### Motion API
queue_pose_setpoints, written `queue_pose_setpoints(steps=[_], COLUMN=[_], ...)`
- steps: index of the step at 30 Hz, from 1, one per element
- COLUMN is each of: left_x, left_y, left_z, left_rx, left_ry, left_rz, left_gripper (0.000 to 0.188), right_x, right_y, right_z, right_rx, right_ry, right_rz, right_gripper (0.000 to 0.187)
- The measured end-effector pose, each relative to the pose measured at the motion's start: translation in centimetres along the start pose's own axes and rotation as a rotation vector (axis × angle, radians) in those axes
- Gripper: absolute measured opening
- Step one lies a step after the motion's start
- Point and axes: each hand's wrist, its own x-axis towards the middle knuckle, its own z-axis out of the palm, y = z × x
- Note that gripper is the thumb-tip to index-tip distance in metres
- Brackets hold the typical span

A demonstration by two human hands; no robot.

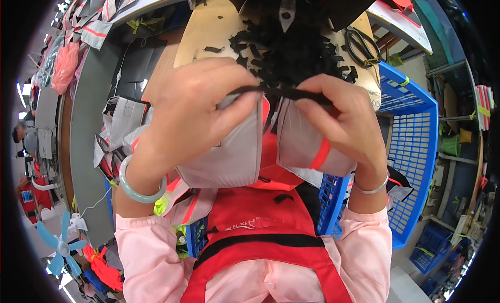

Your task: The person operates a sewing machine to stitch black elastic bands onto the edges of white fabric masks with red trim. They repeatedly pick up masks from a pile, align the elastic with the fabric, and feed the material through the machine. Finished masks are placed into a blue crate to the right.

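Head view: pinching black fabric strip (282, 92) at left with left hand (192, 107), at right with right hand (344, 113), each grip pressed together; holding grey-and-red fabric piece (229, 154) between both, nearer than black scraps (291, 55) on table (198, 37).

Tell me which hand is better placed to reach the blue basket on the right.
Probably the right hand: the blue basket is on that side. The left hand is farther across. Both pinch the black strip, so the right would likely have to let go first.
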Motion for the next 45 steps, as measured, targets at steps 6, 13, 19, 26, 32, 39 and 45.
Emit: queue_pose_setpoints(steps=[6, 13, 19, 26, 32, 39, 45], left_x=[2.7, 5.0, 6.0, 7.6, 7.5, 2.1, 0.3], left_y=[-2.4, -5.2, -6.2, -6.1, -7.2, -6.6, -5.0], left_z=[1.1, 1.3, 1.8, 1.5, 1.2, 0.8, 0.1], left_rx=[0.119, 0.105, 0.026, -0.150, -0.159, -0.273, -0.487], left_ry=[-0.023, -0.128, -0.152, -0.188, -0.118, -0.340, -0.333], left_rz=[-0.123, -0.254, -0.283, -0.288, -0.416, -0.369, -0.444], left_gripper=[0.015, 0.023, 0.025, 0.023, 0.023, 0.022, 0.018], right_x=[3.1, 5.2, 6.2, 6.6, 6.6, -4.9, -23.6], right_y=[2.2, 4.4, 6.1, 6.4, 3.8, -0.8, 0.2], right_z=[-0.4, -0.2, -0.1, -0.4, -1.7, -7.8, -26.1], right_rx=[-0.077, -0.068, -0.086, -0.151, -0.150, -0.035, -0.461], right_ry=[-0.033, -0.028, -0.025, -0.041, -0.001, 0.171, 1.046], right_rz=[0.178, 0.155, 0.058, 0.069, 0.282, 0.374, 0.533], right_gripper=[0.022, 0.030, 0.031, 0.030, 0.025, 0.017, 0.033])
